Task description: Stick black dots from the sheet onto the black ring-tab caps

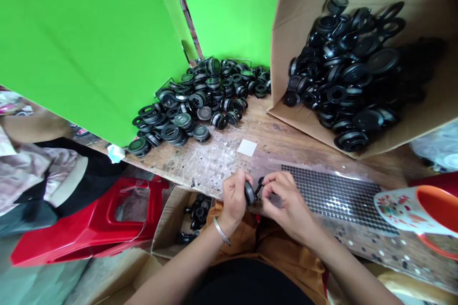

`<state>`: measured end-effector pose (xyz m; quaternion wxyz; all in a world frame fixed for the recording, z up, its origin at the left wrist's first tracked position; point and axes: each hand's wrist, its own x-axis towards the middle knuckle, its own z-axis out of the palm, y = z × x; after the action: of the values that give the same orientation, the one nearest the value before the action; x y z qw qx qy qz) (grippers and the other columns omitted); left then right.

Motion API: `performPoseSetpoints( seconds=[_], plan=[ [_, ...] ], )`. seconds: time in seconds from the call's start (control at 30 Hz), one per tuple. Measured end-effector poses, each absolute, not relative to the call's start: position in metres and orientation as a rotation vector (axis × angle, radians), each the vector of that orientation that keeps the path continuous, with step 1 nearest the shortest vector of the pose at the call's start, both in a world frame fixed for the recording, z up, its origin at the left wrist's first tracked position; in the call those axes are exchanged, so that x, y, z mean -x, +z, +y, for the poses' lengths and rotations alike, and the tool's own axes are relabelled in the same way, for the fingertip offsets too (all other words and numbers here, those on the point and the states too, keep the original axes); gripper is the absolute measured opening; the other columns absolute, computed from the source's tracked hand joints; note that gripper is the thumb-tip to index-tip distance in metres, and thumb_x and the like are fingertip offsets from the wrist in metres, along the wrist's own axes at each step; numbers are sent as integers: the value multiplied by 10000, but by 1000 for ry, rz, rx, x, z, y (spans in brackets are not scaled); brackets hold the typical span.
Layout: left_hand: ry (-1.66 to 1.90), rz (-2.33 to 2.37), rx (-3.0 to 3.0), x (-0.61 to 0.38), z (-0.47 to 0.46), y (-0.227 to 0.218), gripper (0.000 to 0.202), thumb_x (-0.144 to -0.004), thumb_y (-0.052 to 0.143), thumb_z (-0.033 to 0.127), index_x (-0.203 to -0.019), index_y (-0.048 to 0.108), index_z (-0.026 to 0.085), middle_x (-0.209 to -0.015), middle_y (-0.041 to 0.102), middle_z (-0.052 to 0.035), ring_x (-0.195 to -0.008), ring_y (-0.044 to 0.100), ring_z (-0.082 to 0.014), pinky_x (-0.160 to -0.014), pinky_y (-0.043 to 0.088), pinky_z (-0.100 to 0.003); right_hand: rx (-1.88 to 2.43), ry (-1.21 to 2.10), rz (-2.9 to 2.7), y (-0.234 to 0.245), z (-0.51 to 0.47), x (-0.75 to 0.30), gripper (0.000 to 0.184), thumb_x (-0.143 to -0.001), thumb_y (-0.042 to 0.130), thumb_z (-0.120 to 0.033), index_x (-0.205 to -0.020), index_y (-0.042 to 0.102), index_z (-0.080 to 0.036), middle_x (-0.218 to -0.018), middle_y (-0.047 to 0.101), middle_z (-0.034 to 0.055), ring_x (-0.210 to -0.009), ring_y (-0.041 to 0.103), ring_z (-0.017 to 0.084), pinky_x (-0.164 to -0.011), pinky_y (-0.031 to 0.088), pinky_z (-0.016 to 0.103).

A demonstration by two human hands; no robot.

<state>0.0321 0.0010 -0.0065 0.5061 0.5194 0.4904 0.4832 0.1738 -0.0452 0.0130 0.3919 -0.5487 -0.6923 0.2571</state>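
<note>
My left hand [235, 196] is closed around a round black plastic part [249, 193] with a grey band, held on edge above the table's front edge. Close beside it, my right hand [281, 195] has its thumb and fingers bent at a small black arm [259, 185] that sticks out from the part's side. Whether the fingertips grip that arm or only touch it is hard to see. Beyond my hands a small white square [247, 147] lies flat on the wooden table [266, 126]. A sheet of small dark dots [332, 195] lies to the right of my right hand.
A heap of similar black parts [200, 100] lies against green panels [229, 5]. More fill a tilted cardboard box [286, 43] at right. An orange and white mug [404, 209] stands near the right edge. Red stool [89, 219], another person's clothing [67, 176] and an open carton [166, 219] are at left.
</note>
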Motion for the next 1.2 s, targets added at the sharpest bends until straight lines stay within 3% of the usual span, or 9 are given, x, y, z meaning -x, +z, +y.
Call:
performPoseSetpoints(
  seconds=[0.3,0.63,1.2],
  plan=[
    [1151,1124,-1351,-30,-2,-13,596,-900,430,666,-572,595,197,-592,544,-37,-599,490,-169,-633,383,-292,1491,662,-1854,10,-42,-169,107,-788,564,-105,-744,562,-203,-973,594,47,-1018,485,230,-913,356,400],
    [1190,1100,-1406,-28,-5,-15,536,-952,420,554,-591,578,191,-598,524,-24,-590,476,-156,-621,358,-287,1541,835,-1861,18,-35,-167,138,-749,576,-81,-691,519,-192,-901,590,15,-967,491,206,-868,357,360],
    [1179,1128,-1370,-24,-6,-19,574,-955,402,570,-551,535,184,-558,494,-22,-559,448,-150,-597,329,-292,1515,669,-1867,4,-39,-157,163,-721,551,-49,-677,503,-199,-863,598,23,-904,536,204,-811,413,340]
  ],
)
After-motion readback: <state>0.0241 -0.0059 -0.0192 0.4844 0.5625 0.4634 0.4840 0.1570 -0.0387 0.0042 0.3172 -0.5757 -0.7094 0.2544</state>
